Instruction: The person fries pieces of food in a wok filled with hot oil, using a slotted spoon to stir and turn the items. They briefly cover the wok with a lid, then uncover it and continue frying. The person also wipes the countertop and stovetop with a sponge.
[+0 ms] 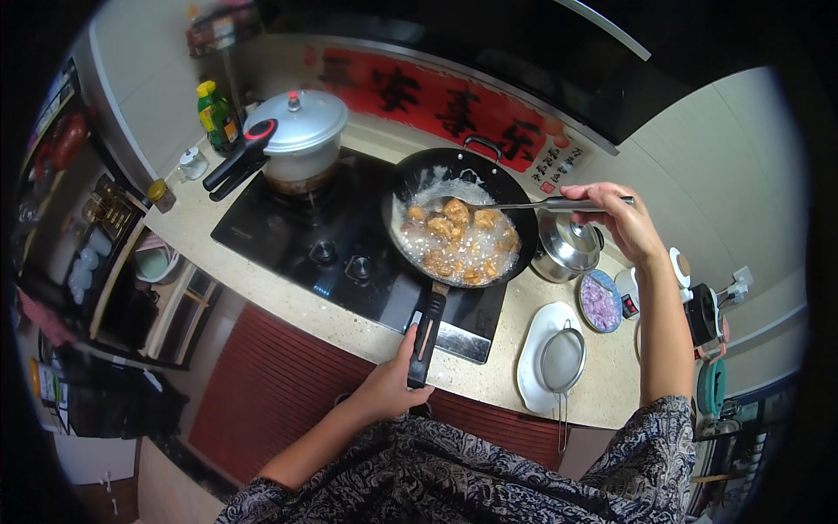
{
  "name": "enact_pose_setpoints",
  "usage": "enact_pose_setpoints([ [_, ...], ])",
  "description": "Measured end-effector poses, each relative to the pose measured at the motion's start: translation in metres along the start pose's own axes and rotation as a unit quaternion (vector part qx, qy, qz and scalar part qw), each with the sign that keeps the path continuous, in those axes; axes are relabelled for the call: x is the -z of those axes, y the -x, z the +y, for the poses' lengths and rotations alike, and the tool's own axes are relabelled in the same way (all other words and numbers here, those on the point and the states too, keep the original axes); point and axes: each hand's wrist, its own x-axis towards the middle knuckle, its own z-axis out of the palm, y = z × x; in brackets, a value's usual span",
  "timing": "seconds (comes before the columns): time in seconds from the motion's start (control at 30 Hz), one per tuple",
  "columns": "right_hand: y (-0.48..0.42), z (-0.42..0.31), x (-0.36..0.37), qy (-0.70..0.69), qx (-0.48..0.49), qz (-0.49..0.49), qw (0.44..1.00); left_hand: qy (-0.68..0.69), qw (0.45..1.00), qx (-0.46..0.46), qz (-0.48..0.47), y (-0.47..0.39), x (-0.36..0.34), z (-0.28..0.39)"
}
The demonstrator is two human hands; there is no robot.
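A black wok [409, 169] stands on the right burner of the cooktop. Golden-brown fried pieces [445, 228] lie in bubbling oil inside it. My left hand [391, 388] is around the wok's black handle [428, 340], low at the counter's front edge. From the right, my right hand [612, 213] grips the handle of a metal spatula or ladle [550, 205]. Its shaft crosses the wok's right rim, and its head is among the pieces, partly hidden by them.
A pressure cooker [304, 124] sits on the left burner of the black glass cooktop [275, 226]. Right of the wok are a lidded steel pot [566, 252], a bowl of chopped purple onion [599, 301], and a white plate [531, 354] bearing a mesh strainer [563, 360]. A green bottle [216, 118] stands back left.
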Motion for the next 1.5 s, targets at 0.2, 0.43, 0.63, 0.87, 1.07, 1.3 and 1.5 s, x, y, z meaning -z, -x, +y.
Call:
enact_pose_setpoints([
  [0.2,0.054,-0.053,-0.037,0.191,0.057,-0.063,0.978,0.063,0.998,0.014,0.005,0.003,0.002,0.003],
  [0.43,0.122,-0.057,-0.058,0.340,0.150,-0.063,0.926,0.021,0.999,-0.030,0.037,0.002,-0.001,-0.001],
  [0.63,0.159,-0.063,-0.064,0.370,0.182,-0.029,0.911,0.029,0.999,-0.005,0.024,0.001,0.000,-0.004],
  [0.87,0.182,-0.085,-0.054,0.358,0.164,-0.021,0.919,0.012,0.999,0.033,0.006,0.000,0.003,0.004],
  [1.07,0.165,-0.067,-0.069,0.333,0.168,-0.088,0.924,0.024,0.999,0.037,0.011,0.001,0.003,0.006],
  [1.3,0.139,-0.019,-0.096,0.362,0.193,-0.122,0.904,-0.059,0.998,-0.007,0.035,0.001,0.001,-0.001],
  [1.5,0.128,0.037,-0.113,0.403,0.248,-0.146,0.869,-0.072,0.997,0.008,0.033,0.002,0.002,0.003],
])
